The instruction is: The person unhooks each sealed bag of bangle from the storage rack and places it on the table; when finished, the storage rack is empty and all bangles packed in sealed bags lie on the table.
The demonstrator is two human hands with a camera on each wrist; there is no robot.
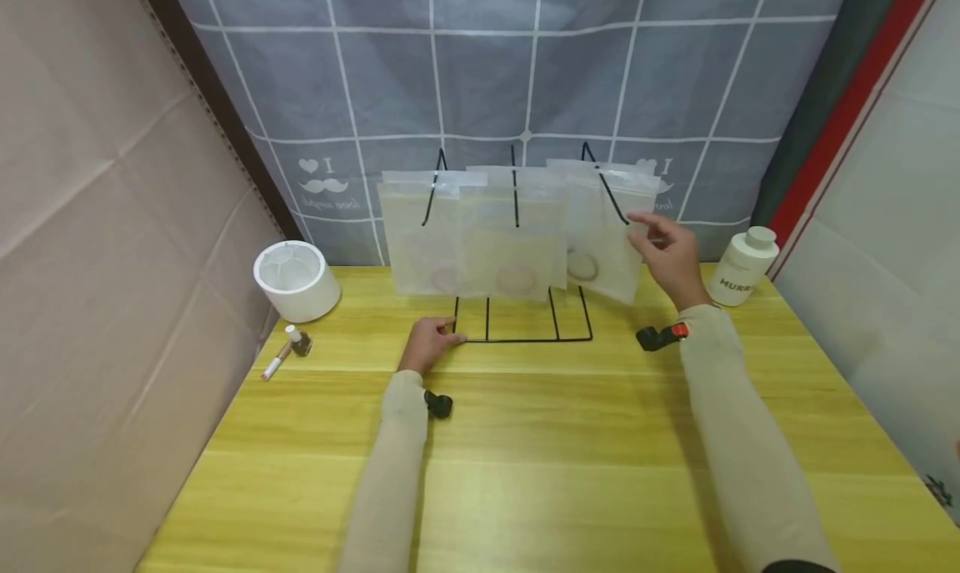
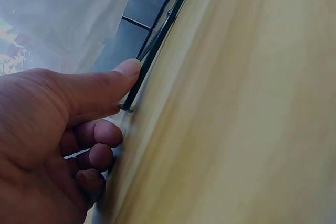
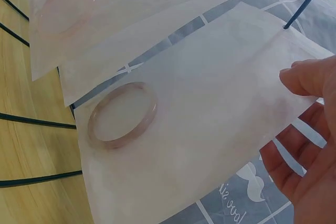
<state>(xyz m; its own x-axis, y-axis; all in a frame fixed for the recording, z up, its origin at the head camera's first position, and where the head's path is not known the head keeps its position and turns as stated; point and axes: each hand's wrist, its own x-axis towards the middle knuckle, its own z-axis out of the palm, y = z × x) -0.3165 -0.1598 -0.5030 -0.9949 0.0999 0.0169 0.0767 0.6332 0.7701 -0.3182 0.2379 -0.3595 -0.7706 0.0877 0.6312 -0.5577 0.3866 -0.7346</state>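
A black wire display rack [image 1: 534, 340] stands on the table, with frosted zip bags hung on its three prongs. My left hand [image 1: 427, 344] pinches the front left corner of the rack's base; in the left wrist view its thumb [image 2: 127, 69] lies on the wire and the other fingers curl below. My right hand [image 1: 670, 254] pinches the edge of the right zip bag [image 1: 606, 231], thumb in front and fingers behind. A bangle [image 3: 123, 115] shows through that bag. The middle bag [image 1: 510, 231] and left bag [image 1: 420, 239] each hold a paler ring shape.
At the left stand a white round container [image 1: 298, 285] with dividers and a small bottle [image 1: 299, 340] with a white cap. Beside it lies a thin pink-tipped stick [image 1: 276, 362]. A white lidded bottle [image 1: 744, 266] stands at the back right. A grey checked cloth [image 1: 487, 81] hangs behind.
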